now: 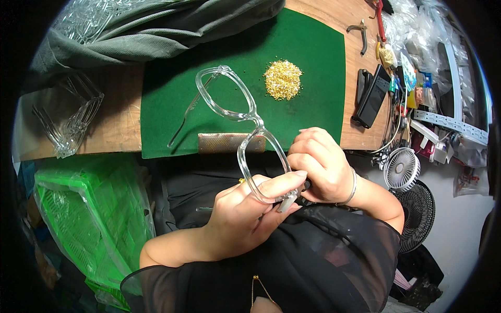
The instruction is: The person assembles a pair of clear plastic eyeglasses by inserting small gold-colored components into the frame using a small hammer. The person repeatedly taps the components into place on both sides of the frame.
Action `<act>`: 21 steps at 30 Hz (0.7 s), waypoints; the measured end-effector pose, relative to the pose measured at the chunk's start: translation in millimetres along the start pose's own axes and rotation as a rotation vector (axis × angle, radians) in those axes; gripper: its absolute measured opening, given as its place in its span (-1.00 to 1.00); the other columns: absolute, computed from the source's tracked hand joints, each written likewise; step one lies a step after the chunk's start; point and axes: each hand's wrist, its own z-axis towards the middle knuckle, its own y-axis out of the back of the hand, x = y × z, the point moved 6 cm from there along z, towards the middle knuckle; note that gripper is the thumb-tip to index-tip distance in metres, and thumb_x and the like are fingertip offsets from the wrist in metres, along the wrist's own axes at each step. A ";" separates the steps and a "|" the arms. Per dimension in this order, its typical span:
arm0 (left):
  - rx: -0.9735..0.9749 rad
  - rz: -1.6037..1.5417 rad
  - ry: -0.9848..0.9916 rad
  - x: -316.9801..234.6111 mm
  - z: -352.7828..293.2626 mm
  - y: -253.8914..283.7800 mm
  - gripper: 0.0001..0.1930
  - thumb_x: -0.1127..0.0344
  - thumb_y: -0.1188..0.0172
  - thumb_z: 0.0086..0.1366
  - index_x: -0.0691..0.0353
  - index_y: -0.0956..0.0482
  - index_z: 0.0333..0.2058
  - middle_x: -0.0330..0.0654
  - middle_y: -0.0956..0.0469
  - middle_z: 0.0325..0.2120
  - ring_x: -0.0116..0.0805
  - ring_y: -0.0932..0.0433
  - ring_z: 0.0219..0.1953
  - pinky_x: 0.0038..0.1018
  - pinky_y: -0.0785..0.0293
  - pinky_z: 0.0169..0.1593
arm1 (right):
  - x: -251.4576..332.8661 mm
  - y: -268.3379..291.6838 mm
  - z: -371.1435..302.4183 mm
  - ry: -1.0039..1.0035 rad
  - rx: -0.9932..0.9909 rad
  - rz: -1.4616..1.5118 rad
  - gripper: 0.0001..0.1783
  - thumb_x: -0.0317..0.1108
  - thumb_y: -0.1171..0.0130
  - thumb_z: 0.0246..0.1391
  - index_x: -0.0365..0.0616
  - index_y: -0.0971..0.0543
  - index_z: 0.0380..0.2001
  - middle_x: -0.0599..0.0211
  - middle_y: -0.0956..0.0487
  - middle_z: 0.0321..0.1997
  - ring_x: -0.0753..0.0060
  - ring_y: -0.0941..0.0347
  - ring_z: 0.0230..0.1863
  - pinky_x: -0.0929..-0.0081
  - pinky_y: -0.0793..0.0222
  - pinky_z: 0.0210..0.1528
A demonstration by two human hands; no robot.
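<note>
My left hand (242,214) pinches a clear plastic eyeglass frame (249,151) at its near end corner, by the hinge. The frame slants up and away over the green mat (172,109), and one thin temple (183,121) hangs from its far end. Close against that near corner is my right hand (318,164), its fingers curled closed. A small dark part shows below these fingers, but what it belongs to is hidden. A heap of tiny gold-coloured metal pieces (283,80) lies on the mat beyond my hands.
A brown textured block (224,143) sits at the mat's near edge. Several clear frames (73,117) stand at left, below grey cloth (130,44). Pliers (360,36) and a black phone-like device (373,96) lie right. A green crate (88,208) and a white fan (402,169) flank me.
</note>
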 end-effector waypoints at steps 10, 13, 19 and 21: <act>0.020 0.011 0.050 8.6 -0.4 -2.8 -0.58 0.58 -0.24 0.01 0.35 -0.42 -0.09 -0.10 -0.54 -0.37 -0.46 -0.52 -0.40 -0.61 -0.43 -0.35 | -4.2 -10.2 -7.9 -0.110 0.063 -0.038 -0.73 -0.38 -0.20 -0.48 -0.14 -0.32 -0.63 0.31 -0.24 -0.63 0.28 -0.24 -0.55 0.39 -0.16 -0.45; -0.044 -0.123 0.136 16.3 -3.7 -3.0 -0.54 0.59 -0.23 0.02 0.30 -0.40 -0.04 -0.17 -0.54 -0.37 -0.54 -0.46 -0.52 -0.64 -0.38 -0.47 | -7.3 -10.8 -4.5 -0.100 0.022 -0.014 -0.72 -0.37 -0.21 -0.47 -0.13 -0.33 -0.62 0.29 -0.25 -0.62 0.27 -0.26 -0.53 0.39 -0.18 -0.44; -0.120 -0.626 0.336 3.3 7.4 30.2 -0.43 0.63 -0.04 0.16 0.32 -0.10 0.15 -0.16 -0.42 -0.22 -0.67 -0.34 -0.38 -0.75 -0.32 -0.31 | -37.8 -4.1 -8.2 -0.378 0.038 0.354 -0.79 -0.43 -0.21 -0.16 -0.16 -0.41 -0.41 0.24 -0.39 -0.47 0.28 -0.36 -0.37 0.47 -0.27 -0.28; -0.060 -0.785 0.335 2.0 8.6 31.2 -0.45 0.59 0.02 0.21 0.31 -0.06 0.17 -0.14 -0.43 -0.22 -0.60 -0.36 -0.39 -0.69 -0.37 -0.32 | -62.2 -29.4 -30.3 -0.628 -0.041 0.638 -0.83 -0.45 -0.14 -0.06 -0.19 -0.39 -0.37 0.30 -0.40 -0.41 0.45 -0.34 -0.31 0.54 -0.26 -0.23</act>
